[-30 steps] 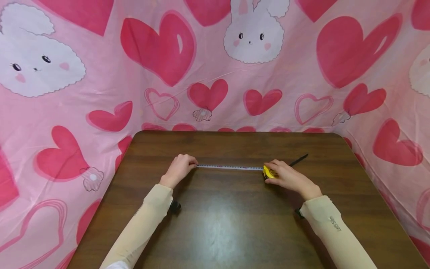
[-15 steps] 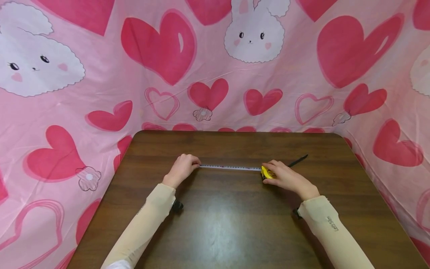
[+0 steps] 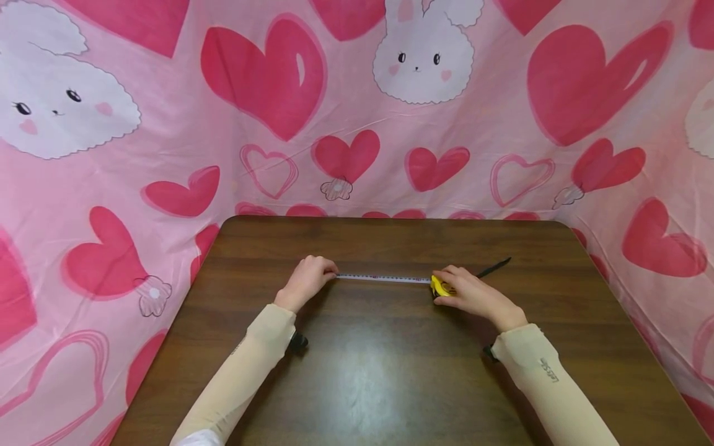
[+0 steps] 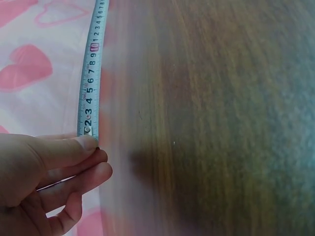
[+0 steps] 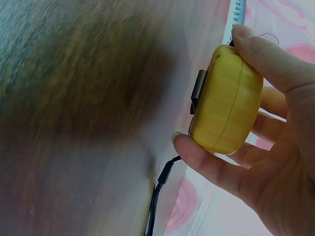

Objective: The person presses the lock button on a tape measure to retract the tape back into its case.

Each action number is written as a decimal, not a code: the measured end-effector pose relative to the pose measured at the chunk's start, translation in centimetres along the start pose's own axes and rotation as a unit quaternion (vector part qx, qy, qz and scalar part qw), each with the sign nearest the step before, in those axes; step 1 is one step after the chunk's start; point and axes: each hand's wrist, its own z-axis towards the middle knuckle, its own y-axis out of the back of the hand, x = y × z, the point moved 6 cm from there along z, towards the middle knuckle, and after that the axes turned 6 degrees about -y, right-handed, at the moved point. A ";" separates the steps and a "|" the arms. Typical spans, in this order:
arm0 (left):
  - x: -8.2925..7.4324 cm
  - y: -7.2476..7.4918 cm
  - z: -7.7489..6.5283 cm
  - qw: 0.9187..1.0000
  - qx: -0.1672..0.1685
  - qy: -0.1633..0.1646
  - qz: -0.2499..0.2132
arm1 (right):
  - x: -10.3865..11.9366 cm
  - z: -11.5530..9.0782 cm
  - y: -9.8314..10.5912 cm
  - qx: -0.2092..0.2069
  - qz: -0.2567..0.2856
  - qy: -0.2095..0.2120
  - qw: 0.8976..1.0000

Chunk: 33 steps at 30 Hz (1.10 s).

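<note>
Pinching white blade (image 3: 383, 278), next to printed 2, between thumb and fingers of left hand (image 3: 307, 280). Clasping yellow tape measure (image 5: 227, 101) in right hand (image 3: 478, 294), with thumb beside blade outlet. Holding blade straight between the 2 hands, well apart, over far half of brown table (image 3: 362, 371). Note black strap (image 3: 494, 267) trailing rightward from right hand. See pink heart-printed cloth (image 3: 390, 124) behind.

The left hand (image 4: 39, 167) mostly hid the tip of the tape blade (image 4: 90, 83); below the right hand (image 5: 280, 167), its wrist view cropped the strap (image 5: 152, 209).
</note>
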 end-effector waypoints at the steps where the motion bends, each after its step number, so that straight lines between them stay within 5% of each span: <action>1: 0.0 -0.1 0.0 1.000 0.000 0.000 -0.001 | 0.0 0.0 0.0 0.001 0.002 -0.001 1.000; 33: -1.2 -0.8 0.5 1.000 0.003 -0.017 -0.005 | 0.8 0.9 -0.4 0.020 0.012 -0.015 1.000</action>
